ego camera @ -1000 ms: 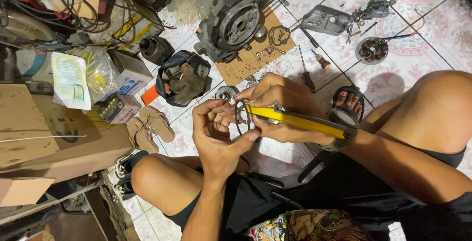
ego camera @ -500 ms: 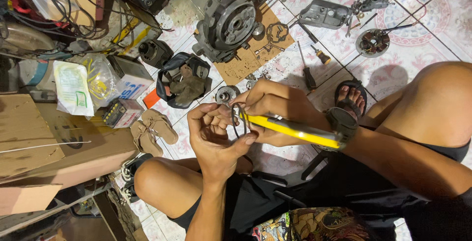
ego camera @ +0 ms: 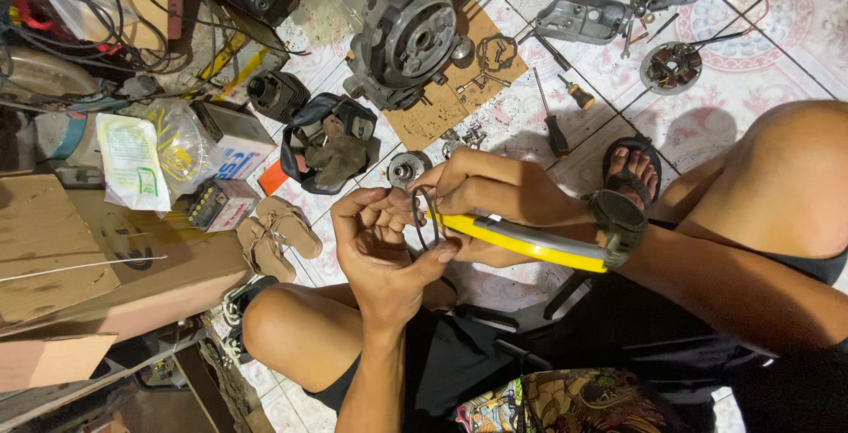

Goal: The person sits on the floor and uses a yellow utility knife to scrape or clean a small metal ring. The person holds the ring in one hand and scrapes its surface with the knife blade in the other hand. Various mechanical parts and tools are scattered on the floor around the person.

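Just below the engine case [ego camera: 408, 31] that stands on a sheet of cardboard [ego camera: 442, 106] on the tiled floor [ego camera: 742, 88], both hands meet over the person's lap. The left hand [ego camera: 384, 252] is curled, its fingertips pinching a thin dark ring [ego camera: 426, 218] and holding it upright. The right hand [ego camera: 499, 194] is closed around a yellow-handled tool [ego camera: 530, 240], whose handle runs back along the wrist toward a dark watch [ego camera: 618, 221]; the working tip is hidden behind the ring and fingers, so I cannot tell exactly where it bites.

To do this well, it seems wise to keep the ring steady with the left fingertips close to the point of work, and to let the right hand apply small, controlled pressure rather than a hard squeeze: a ring this thin looks easy to bend or to spring away. Holding the work low over the lap should help, since a dropped part could vanish among the clutter.

Beside the engine case lie a screwdriver [ego camera: 552, 124], a metal cover [ego camera: 583, 16] and a round coil plate [ego camera: 671, 66]; nearer the lap rest a pair of sandals [ego camera: 274, 234] and a dark cylinder [ego camera: 278, 93].
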